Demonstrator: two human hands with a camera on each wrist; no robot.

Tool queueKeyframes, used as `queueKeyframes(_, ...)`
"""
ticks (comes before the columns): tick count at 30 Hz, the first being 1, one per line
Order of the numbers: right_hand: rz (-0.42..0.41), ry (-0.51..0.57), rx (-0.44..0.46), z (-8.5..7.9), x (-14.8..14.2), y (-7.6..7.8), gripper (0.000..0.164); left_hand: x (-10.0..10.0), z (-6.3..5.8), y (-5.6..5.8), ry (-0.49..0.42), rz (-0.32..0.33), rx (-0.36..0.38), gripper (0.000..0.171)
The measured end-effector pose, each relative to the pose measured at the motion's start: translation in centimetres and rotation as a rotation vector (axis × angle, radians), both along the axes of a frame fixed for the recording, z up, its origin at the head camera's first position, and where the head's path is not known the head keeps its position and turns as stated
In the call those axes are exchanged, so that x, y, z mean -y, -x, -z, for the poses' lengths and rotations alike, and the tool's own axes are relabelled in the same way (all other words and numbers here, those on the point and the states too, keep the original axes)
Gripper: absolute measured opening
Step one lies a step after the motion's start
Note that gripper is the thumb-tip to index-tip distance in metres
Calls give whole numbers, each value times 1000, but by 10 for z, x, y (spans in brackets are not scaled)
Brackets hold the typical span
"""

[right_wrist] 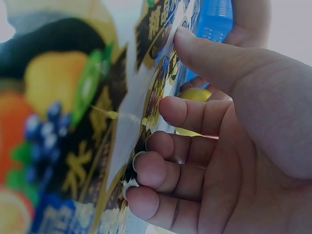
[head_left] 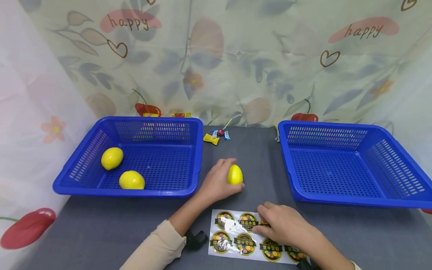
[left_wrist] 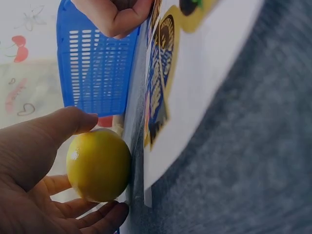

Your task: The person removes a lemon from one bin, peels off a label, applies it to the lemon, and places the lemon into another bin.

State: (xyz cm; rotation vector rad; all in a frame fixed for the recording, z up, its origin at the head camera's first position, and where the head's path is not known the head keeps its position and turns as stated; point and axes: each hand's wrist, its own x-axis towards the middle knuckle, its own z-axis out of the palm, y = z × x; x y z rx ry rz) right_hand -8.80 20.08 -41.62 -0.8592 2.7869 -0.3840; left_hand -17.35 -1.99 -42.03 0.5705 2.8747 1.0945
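Between the two baskets, my left hand [head_left: 221,182] holds a yellow lemon [head_left: 235,174] on the grey table. In the left wrist view the thumb lies on one side of the lemon [left_wrist: 99,165] and the fingers curl round the other. A white sheet of round fruit stickers [head_left: 245,243] lies in front of it. My right hand [head_left: 287,225] rests on the sheet's upper right part, covering some stickers. In the right wrist view its fingertips touch the glossy sheet [right_wrist: 131,97], fingers slightly bent and thumb apart, with nothing visibly pinched.
A blue basket [head_left: 126,192] on the left contains two lemons [head_left: 112,158]. Another blue basket [head_left: 357,200] stands on the right. Small wrapped candies [head_left: 211,139] and a lollipop [head_left: 221,132] lie at the back by the patterned curtain [head_left: 236,75].
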Motion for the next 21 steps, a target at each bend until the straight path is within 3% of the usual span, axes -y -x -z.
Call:
queueKeyframes(6,5,-7,8,-2,1,0,35,4,-1,-3,-16,10,14,81)
queueKeyframes(11,7,-2,32,-1,2,-1,36,11,0,-18,-43,2,37,97)
queueKeyframes(13,8,-4,42,-1,2,-2,36,18,-1,-29,-34,-1,54,90)
queueKeyframes(16,7,-8,34,-2,2,-2,36,30,-4,-43,44,33,77,64)
queueKeyframes(18,7,-7,21,-2,2,-2,36,38,-5,-52,139,101,82,46)
queueKeyframes(21,6,-4,7,-3,2,-1,36,45,-5,-62,283,197,36,36)
